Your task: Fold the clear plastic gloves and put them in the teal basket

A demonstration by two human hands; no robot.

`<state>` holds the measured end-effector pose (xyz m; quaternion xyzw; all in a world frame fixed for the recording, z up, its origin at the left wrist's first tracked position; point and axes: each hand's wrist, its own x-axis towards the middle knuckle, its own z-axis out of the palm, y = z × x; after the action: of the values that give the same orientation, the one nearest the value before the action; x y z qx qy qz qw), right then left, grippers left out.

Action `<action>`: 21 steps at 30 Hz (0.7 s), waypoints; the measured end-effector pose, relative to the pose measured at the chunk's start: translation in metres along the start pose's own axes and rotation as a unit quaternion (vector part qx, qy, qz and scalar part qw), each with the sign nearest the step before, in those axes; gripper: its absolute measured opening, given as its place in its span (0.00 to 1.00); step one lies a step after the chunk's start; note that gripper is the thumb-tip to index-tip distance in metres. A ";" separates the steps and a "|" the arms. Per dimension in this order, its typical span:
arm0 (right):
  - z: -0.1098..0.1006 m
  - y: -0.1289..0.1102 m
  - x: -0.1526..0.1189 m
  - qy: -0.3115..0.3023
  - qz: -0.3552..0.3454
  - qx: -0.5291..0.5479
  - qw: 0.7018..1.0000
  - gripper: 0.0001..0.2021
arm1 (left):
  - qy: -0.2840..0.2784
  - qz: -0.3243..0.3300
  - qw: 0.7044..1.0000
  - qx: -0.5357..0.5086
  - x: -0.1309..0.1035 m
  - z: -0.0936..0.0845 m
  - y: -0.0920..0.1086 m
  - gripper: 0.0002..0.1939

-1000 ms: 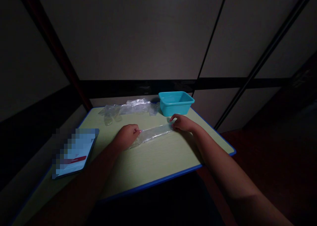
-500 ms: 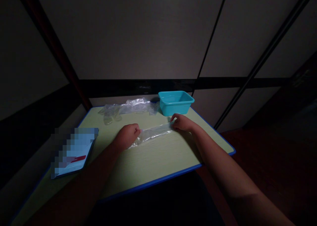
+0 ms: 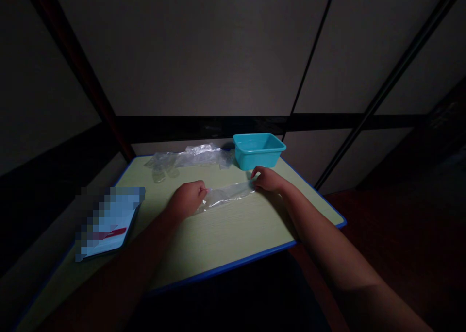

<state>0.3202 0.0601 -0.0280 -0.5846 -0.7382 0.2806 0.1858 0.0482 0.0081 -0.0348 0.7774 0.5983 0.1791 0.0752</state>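
A clear plastic bag (image 3: 229, 194) is stretched as a narrow strip between my two hands, just over the table. My left hand (image 3: 187, 197) is closed, pinching the strip's left end between thumb and fingers. At the other end my right hand (image 3: 267, 179) grips the bag with bent fingers, its fingertips partly hidden. Behind my right hand stands a turquoise plastic basin (image 3: 258, 155), its open top upward. More crumpled clear plastic bags (image 3: 204, 156) lie along the table's back edge, left of the basin.
The pale green table (image 3: 218, 244) has a blue rim. On its left lies a flat tablet-like thing (image 3: 112, 220) with a blurred-out, light blue face and a red mark. Panelled cabinet doors (image 3: 204, 50) rise directly behind the table.
The lower edge of the plastic strip near my left hand has drawn up slightly, and its folds have shifted. Both hands stay almost where they were.
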 end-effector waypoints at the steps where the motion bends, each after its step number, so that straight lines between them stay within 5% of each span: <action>1: 0.000 0.000 0.000 0.006 -0.006 -0.004 1.000 0.10 | 0.002 0.003 1.000 -0.001 0.000 0.000 0.000 0.11; 8: 0.002 -0.001 0.001 0.054 -0.024 0.026 0.998 0.07 | 0.002 0.006 0.999 -0.052 0.001 0.002 -0.002 0.12; 21: 0.002 -0.002 0.002 0.028 -0.008 0.008 1.000 0.07 | -0.043 -0.023 0.982 -0.183 0.004 -0.001 -0.012 0.10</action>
<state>0.3165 0.0614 -0.0283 -0.5851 -0.7348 0.2686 0.2135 0.0382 0.0149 -0.0369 0.7436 0.5693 0.2502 0.2456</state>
